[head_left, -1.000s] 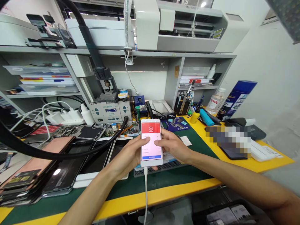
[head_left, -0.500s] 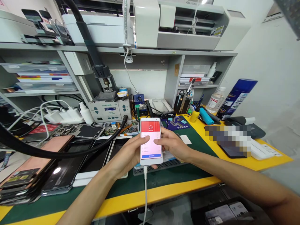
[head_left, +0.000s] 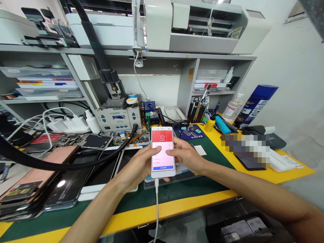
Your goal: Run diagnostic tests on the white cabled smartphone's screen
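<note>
A white smartphone (head_left: 163, 158) is held upright between my two hands, its lit screen showing a red band with a face icon and a blue bar at the bottom. My left hand (head_left: 143, 162) grips its left edge, the thumb over the screen. On the opposite edge my right hand (head_left: 186, 155) is closed round the phone, and that thumb also lies over the screen. The fingers behind the phone are mostly hidden. A white charging cable (head_left: 157, 202) is plugged into the phone's lower end and hangs down past the table edge.
Stacked phones and parts (head_left: 30, 185) lie to the left, crossed by a thick black hose (head_left: 76, 165). Behind stands a grey soldering station (head_left: 118, 118). A yellow bottle (head_left: 210, 125), a blue can (head_left: 255, 106) and a pixelated patch are on the right.
Both hands and the phone stay nearly in place. The thumbs remain over the screen, with no clear change in grip.
</note>
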Demonstrator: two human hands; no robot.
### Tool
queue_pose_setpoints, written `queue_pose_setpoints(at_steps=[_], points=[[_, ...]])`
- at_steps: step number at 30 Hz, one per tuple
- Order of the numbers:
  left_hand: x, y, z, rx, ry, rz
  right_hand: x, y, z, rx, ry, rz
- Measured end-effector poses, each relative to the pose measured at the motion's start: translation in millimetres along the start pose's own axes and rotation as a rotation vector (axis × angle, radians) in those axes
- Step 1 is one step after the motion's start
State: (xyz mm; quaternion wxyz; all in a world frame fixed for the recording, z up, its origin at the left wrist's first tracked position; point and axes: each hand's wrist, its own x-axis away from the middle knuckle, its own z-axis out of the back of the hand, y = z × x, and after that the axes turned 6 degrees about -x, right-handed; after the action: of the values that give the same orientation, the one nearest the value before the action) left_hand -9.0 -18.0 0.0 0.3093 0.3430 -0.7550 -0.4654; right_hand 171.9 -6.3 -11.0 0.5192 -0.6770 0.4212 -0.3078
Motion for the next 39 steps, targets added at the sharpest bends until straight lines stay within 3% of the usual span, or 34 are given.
queue_pose_setpoints(at_steps=[39], points=[[0.7,-1.0,0.3,-0.042,0.033,0.005,-1.3,1.4,0.8,-0.019,0.002,0.016]])
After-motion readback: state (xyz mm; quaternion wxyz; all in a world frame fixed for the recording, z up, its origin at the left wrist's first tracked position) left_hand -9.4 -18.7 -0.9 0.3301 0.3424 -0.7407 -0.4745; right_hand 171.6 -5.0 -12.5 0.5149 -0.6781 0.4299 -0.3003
